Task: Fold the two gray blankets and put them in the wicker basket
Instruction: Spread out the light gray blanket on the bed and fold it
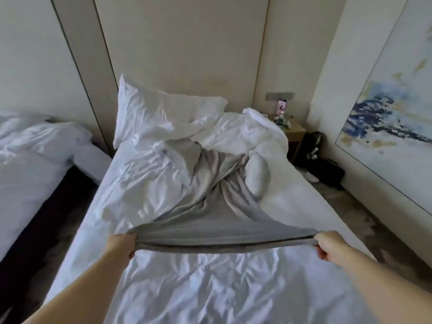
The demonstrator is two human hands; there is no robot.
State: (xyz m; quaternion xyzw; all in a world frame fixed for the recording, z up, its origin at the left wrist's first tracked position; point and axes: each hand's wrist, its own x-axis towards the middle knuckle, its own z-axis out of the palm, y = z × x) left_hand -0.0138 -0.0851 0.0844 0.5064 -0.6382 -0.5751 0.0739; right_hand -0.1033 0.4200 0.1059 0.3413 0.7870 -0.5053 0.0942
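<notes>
A gray blanket (217, 220) lies across the white bed (187, 288), bunched toward the pillows and stretched taut at its near edge. My left hand (122, 245) grips the near left corner of that edge. My right hand (327, 245) grips the near right corner. The edge hangs lifted a little above the sheet between both hands. The far end of the blanket disappears among the rumpled white duvet (245, 134). No second gray blanket and no wicker basket are in view.
White pillows (154, 113) lean at the headboard, and a small pillow (257, 176) lies beside the blanket. A second bed (35, 160) stands at left across a dark gap. A nightstand (293, 134) and dark bags (325, 169) sit at right on the carpet.
</notes>
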